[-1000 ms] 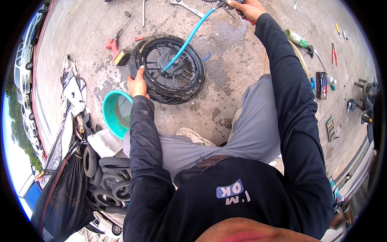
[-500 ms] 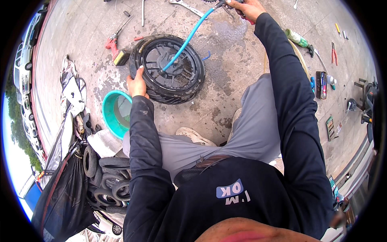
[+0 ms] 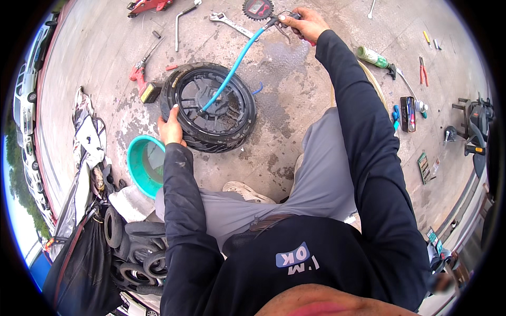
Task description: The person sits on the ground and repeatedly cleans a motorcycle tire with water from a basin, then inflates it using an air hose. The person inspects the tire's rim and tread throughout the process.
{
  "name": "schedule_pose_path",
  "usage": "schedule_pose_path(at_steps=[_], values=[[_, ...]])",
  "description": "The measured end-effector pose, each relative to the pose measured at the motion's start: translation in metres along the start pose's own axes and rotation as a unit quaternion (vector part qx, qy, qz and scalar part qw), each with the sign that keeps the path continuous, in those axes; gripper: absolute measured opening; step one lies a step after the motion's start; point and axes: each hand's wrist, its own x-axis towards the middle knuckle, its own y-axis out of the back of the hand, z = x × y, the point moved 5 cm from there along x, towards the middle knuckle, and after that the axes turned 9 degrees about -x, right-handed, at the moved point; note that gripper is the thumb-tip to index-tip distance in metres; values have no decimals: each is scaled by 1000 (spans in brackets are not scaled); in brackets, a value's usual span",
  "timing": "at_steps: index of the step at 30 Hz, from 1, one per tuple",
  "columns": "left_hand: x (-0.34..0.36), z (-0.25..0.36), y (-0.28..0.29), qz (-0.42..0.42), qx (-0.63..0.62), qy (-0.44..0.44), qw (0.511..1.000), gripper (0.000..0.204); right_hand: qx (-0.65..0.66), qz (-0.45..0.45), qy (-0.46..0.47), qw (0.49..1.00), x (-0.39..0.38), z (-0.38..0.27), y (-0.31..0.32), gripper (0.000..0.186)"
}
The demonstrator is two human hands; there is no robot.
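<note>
A wheel with a black rim and a wet black tyre (image 3: pixel 237 138) lies on the ground in front of me. My left hand (image 3: pixel 172 130) grips the tyre's near left side, thumb up on the sidewall and fingers partly hidden below. At the far side my right hand (image 3: pixel 308 25) is closed round the handle of a tyre inflator, whose round gauge (image 3: pixel 258 8) has a dark ribbed guard. From it a light blue hose (image 3: pixel 237 63) curves down to the rim, ending near the left of the hub. The joint at its end is too small to make out.
Left of the wheel lie a red cordless drill (image 3: pixel 139 73) and a green basin (image 3: pixel 138 167) of water. An adjustable wrench (image 3: pixel 232 25) and a red jack (image 3: pixel 147 6) are farther off. Old tyres (image 3: pixel 150 263) pile up at lower left. Right: a green bottle (image 3: pixel 371 56), pliers (image 3: pixel 424 71).
The whole view has shifted, bringing the gauge and the red jack into sight. Both hands keep their hold, and the hose still runs to the rim.
</note>
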Motion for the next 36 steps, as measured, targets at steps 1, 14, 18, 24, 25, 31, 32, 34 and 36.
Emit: schedule_pose_path(at_steps=[1,14,18,24,25,31,32,34,36], values=[[-5,2,-1,-9,0,10,1000,93,-1,0,-7,1000,1,2,1,45],[15,-16,4,-12,37,-4,999,95,-6,-6,-2,1000,-1,-1,2,52],[13,-14,0,-19,21,0,1000,94,-125,-5,36,991,5,-4,0,88],[-2,0,-4,-32,-19,13,999,91,-273,59,121,952,-4,-23,2,92],[1,-2,-2,-20,-12,9,1000,89,-285,44,104,952,-6,-26,1,90],[2,-1,-1,-6,8,-3,1000,86,-313,4,76,947,-16,-53,4,87],[4,-3,0,-5,10,-6,1000,86,-310,7,83,947,-17,-54,3,88],[0,1,-3,-12,0,-6,1000,84,-307,14,93,947,-18,-55,4,89],[-2,3,-3,-14,-4,-8,1000,82,-309,17,98,946,-18,-55,4,89]])
